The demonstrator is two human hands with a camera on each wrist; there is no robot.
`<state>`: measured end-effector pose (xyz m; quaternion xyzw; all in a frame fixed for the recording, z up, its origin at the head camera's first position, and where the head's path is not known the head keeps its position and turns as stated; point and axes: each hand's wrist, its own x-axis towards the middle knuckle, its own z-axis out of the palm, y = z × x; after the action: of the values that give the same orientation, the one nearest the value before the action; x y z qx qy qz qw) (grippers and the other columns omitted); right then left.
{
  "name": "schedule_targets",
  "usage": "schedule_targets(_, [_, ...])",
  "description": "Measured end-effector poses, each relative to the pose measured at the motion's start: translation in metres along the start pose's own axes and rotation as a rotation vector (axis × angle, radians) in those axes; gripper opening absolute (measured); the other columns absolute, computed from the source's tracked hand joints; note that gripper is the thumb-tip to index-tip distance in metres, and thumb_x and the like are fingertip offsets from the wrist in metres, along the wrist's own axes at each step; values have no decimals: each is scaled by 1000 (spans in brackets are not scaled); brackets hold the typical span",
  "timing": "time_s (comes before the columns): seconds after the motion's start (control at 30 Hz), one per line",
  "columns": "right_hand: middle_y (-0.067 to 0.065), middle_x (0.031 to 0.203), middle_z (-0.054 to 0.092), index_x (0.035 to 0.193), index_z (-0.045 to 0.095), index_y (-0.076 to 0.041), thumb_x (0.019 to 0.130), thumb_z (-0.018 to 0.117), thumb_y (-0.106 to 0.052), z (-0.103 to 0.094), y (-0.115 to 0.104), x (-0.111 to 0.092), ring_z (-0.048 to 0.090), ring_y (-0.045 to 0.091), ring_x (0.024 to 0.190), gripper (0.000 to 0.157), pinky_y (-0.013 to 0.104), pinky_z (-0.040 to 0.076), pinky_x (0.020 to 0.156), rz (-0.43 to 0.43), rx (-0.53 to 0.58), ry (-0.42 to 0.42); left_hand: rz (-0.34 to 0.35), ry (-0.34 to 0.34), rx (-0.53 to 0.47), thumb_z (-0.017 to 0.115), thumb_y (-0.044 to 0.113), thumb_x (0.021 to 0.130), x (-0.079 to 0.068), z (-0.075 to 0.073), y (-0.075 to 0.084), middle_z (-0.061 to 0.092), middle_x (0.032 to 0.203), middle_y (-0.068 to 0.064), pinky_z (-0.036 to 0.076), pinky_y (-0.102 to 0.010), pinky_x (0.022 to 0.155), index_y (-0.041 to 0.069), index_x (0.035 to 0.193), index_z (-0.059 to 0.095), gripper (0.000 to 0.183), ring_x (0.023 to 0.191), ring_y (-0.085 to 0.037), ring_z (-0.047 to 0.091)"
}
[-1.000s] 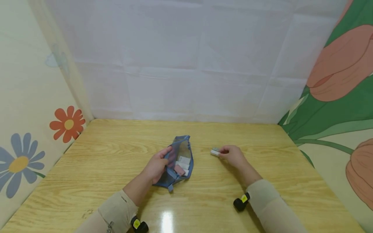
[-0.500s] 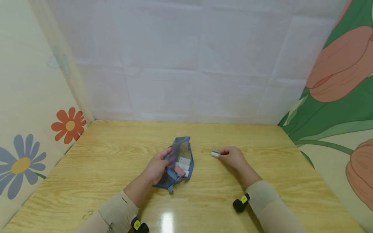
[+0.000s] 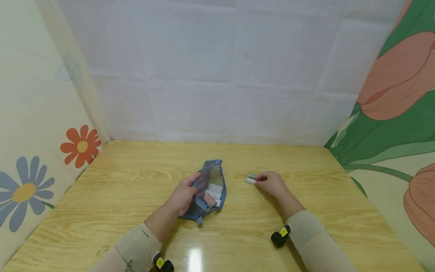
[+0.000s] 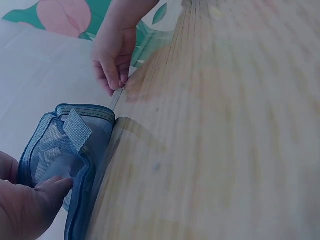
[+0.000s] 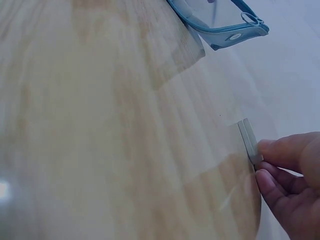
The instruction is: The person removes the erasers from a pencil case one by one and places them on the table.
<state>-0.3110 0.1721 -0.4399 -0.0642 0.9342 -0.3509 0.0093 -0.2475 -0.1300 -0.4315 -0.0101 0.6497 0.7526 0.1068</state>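
A blue mesh zipper pouch (image 3: 222,190) stands unzipped on the table, its mouth facing right. My left hand (image 3: 183,194) grips its left side, the thumb over the edge of the mouth in the left wrist view. Inside the pouch lie a pink block (image 3: 210,200) that looks like an eraser and several small white pieces (image 3: 215,187). To the right, my right hand (image 3: 272,183) pinches a small white-and-green block (image 3: 251,181) between thumb and fingers at the tabletop. The right wrist view shows this block (image 5: 250,141) as a flat, two-layered piece; its kind is unclear.
The wooden table (image 3: 136,162) reaches back to a white cloth wall (image 3: 217,75). Flower-patterned panels (image 3: 401,151) stand at both sides. A black wrist camera (image 3: 280,237) sits on each sleeve.
Both hands keep almost the same place and the same hold. The pouch and the pinched block show hardly any movement; the head view has shifted very slightly.
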Motion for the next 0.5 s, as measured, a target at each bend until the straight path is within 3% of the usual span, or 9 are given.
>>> schedule_targets(0.27, [4,82,64,88,68,-5,79,68,-12,-2,-5,0,55,15,72,11,26,46,64,28,89,9,2,-10,7,33,-13,83,-1,0,1,29,147,-11,35,-46,101,4,143,27,63,129,-31,34])
schedule_targets(0.5, [5,80,64,88,67,-2,80,68,-10,-1,-14,0,57,14,70,11,25,48,62,-29,134,25,-3,-8,13,33,-13,83,-1,0,2,28,147,-11,35,-46,101,4,143,27,62,130,-30,34])
